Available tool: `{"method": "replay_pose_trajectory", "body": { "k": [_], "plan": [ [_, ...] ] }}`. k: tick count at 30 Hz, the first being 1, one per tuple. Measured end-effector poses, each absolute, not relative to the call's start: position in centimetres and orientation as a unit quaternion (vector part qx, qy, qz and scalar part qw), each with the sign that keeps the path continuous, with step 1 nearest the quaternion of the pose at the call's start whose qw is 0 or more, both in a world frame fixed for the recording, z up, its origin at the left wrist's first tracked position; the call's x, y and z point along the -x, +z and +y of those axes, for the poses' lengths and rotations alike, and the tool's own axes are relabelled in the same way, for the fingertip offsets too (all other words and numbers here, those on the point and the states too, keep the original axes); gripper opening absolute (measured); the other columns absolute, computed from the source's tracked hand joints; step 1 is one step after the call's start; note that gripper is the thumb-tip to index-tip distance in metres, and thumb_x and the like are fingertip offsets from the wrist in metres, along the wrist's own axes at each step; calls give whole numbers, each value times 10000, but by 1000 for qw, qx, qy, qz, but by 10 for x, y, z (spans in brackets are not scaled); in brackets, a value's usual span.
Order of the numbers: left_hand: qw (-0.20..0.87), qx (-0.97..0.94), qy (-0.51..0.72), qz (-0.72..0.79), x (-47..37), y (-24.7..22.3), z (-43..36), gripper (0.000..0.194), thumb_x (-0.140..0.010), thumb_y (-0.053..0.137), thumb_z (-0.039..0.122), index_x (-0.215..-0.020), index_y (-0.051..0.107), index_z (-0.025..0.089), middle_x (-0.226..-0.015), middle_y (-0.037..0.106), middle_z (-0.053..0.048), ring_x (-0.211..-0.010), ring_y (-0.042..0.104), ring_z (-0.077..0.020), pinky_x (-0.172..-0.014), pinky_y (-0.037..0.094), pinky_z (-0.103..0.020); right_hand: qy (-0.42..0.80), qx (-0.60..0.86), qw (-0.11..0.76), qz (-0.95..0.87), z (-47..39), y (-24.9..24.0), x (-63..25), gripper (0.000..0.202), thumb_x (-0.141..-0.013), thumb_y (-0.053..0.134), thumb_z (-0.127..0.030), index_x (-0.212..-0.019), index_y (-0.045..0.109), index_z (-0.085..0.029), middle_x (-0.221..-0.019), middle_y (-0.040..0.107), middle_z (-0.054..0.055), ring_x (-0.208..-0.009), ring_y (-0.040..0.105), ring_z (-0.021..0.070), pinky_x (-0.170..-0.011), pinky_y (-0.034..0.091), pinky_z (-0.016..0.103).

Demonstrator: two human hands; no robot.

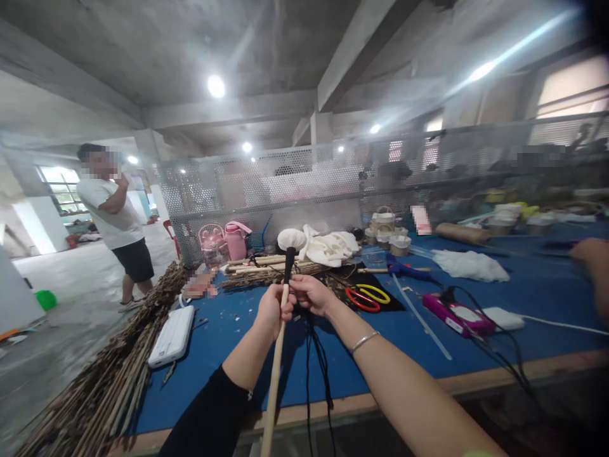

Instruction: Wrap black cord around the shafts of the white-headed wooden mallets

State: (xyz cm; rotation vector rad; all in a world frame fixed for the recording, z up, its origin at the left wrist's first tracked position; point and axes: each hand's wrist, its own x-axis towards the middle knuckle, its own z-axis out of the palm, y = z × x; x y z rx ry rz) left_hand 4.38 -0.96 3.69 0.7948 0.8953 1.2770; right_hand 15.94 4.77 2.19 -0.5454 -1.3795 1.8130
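Observation:
My left hand [272, 311] is wrapped round a pale wooden stick [271, 393], which slants up and away from me over the table edge. At its far end is a white, cloth-like round head [292, 239], with a black cord wrapping [288, 263] just below it. My right hand [311, 294] pinches at the lower end of that wrapping, touching the stick beside my left fingers. Thin black cords [326, 381] hang below my right hand and past the table's front edge. Exactly which strand the right fingertips grip is hidden.
Scissors with red and yellow handles [366, 298], a blue glue gun [404, 269], a magenta power strip [457, 316] and a white power bank [172, 336] lie on the blue tabletop [214, 381]. Dry stalks [114, 355] line the left edge. A person [117, 216] stands left; another's hand [594, 260] is right.

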Motion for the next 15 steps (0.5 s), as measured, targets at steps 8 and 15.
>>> {"method": "replay_pose_trajectory", "body": {
  "k": [8,15],
  "plan": [
    [657,-323,559,388,-45,41,-9,191,-755,434,305,-665,470,141,-483,473,29,-299,227,-2,-298,117,-128,708,208,386,-554,42,28,-160,310,-626,681,-288,-871,577,-130,-446,464,-66,-316,177,6,-326,63,169],
    [601,-391,570,401,-46,39,-12,170,-719,489,313,-681,454,151,-500,470,42,-308,261,-6,-301,150,-131,696,210,403,-557,42,26,-158,319,-646,681,-326,-869,561,-133,-459,478,-60,-312,194,9,-321,67,169]
  ]
}}
